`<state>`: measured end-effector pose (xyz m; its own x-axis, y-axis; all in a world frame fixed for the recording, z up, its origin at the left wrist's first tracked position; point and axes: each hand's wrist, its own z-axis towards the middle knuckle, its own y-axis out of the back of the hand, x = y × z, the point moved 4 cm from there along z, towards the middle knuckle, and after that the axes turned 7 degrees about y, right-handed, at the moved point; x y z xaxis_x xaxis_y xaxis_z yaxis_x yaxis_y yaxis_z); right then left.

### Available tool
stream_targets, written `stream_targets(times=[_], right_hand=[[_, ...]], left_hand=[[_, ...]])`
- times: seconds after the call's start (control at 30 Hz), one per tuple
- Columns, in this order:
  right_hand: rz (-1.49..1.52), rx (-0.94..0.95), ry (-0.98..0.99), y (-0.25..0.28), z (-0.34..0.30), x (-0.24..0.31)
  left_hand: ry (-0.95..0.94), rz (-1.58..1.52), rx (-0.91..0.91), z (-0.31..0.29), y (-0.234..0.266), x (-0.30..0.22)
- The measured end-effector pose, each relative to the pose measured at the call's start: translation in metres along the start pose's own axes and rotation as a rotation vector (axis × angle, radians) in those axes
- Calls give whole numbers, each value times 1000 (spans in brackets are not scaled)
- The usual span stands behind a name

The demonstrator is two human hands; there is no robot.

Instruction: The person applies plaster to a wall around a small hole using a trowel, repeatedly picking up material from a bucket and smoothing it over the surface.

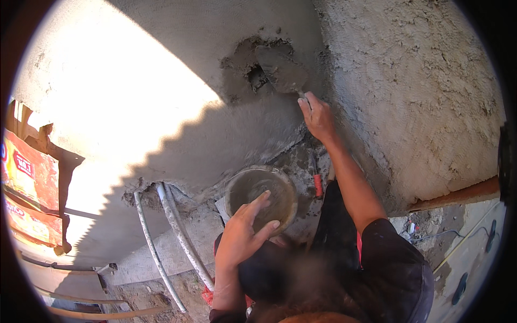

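My right hand (pixel 320 117) is closed round the handle of a trowel (pixel 283 70), reaching up to the wall. The trowel's mortar-smeared blade lies against a patch of dark wet mortar (pixel 234 72), just right of a small dark hole (pixel 257 77). Lower down, my left hand (pixel 242 234) is open over the near left side of a round bucket (pixel 292 207). Its fingers are stretched out and its thumb is apart. Whether it touches the bucket's rim I cannot tell. Grey residue coats the inside of the bucket.
A rough plastered wall (pixel 414 97) rises on the right. Two pale pipes (pixel 180 237) run down from a broken gap at lower left. A tool with a red handle (pixel 318 184) lies right of the bucket. Red printed sacking (pixel 32 177) hangs at far left, near wooden strips (pixel 102 312).
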<state>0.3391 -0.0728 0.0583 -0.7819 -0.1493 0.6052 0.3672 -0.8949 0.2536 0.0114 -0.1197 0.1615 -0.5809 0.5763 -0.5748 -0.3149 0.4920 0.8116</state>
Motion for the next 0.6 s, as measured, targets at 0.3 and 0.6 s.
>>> stream_targets(times=[0.3,0.6], right_hand=[[-133,10,-197,-1,19,-36],[1317,-136,-781,-86,5,69]], left_hand=[[-16,-67,-22,-10,3,-1],[-46,35,15,-16,6,-1]])
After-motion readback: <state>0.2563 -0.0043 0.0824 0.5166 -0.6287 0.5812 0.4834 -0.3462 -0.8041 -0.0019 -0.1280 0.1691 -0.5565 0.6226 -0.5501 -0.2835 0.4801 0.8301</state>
